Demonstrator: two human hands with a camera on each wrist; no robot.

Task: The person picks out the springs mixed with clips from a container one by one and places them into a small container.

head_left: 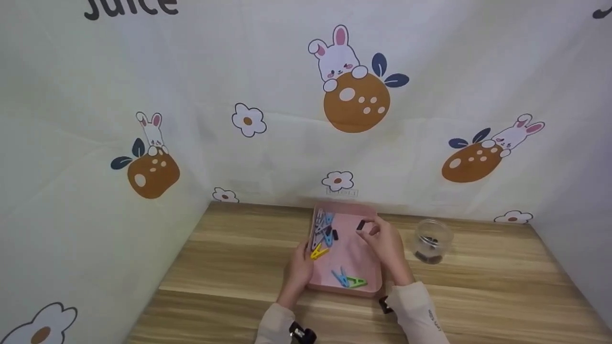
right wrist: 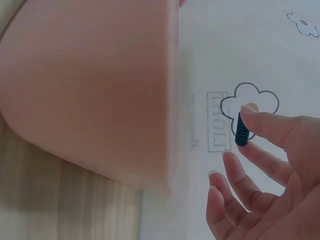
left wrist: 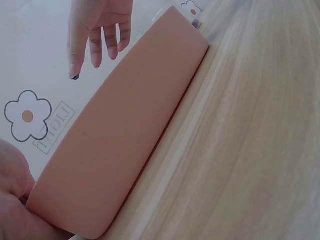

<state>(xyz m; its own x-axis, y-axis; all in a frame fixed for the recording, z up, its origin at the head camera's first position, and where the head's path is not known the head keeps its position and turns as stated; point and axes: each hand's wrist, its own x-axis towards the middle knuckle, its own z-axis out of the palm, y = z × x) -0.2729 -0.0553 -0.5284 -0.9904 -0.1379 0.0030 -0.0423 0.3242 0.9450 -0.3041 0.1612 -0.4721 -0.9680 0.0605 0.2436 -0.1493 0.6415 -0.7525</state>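
Between its thumb and index finger, my right hand (head_left: 386, 241) pinches a small dark ribbed cylinder (right wrist: 242, 131) above the pink tray (head_left: 351, 248). The other fingers of that hand are spread and bent in the right wrist view. My left hand (head_left: 300, 267) grips the tray's left side, seen at the lower left corner of the left wrist view. Inside the tray, several grey and blue clothespins (head_left: 321, 224) lie along the left wall, with a yellow clothespin (head_left: 319, 252) below. Two dark cylinders (head_left: 335, 234) lie beside them. A blue clothespin (head_left: 340, 277) and a green clothespin (head_left: 357, 282) lie near the front.
A clear round jar (head_left: 432, 241) with dark pieces inside stands on the wooden table (head_left: 478, 286), right of the tray. Behind the table hangs a pale printed cloth (head_left: 287, 153), which also closes off both sides.
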